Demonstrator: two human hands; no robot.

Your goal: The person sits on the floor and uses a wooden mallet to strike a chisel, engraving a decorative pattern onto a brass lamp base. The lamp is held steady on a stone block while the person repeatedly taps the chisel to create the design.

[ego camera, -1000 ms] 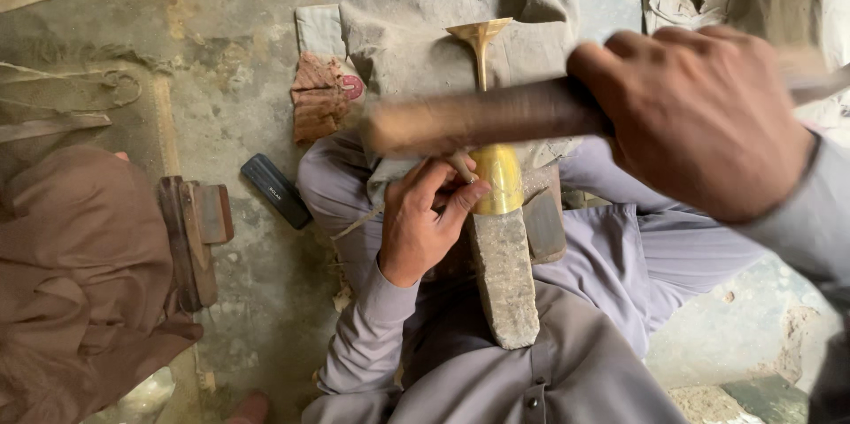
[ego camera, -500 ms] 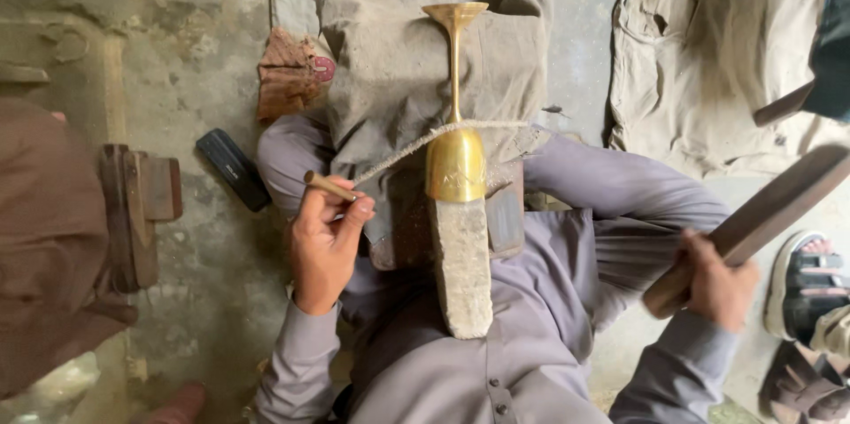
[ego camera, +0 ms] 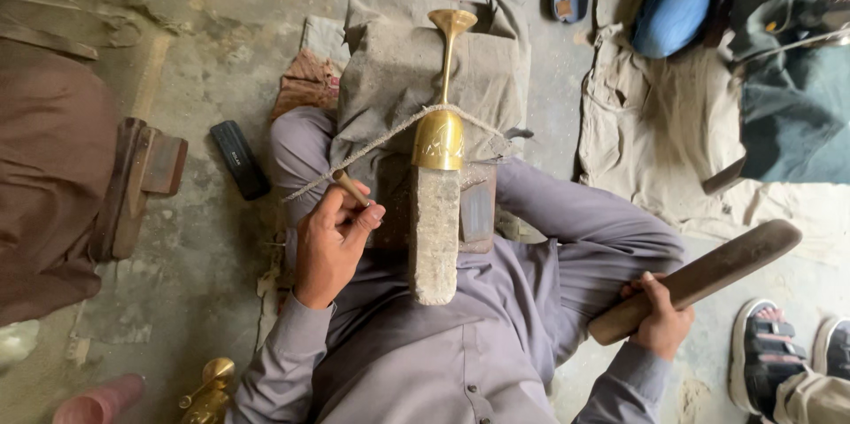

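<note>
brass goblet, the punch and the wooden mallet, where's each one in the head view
brass goblet (ego camera: 438, 139), head view, on its engraved cup.
punch (ego camera: 351, 187), head view, on the shaft above the left hand's fingers.
wooden mallet (ego camera: 708, 275), head view, on the middle of its flat body.

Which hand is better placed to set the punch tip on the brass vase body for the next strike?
Left. The left hand already pinches the punch beside the brass vase; the right hand holds the wooden mallet out to the side.
</note>
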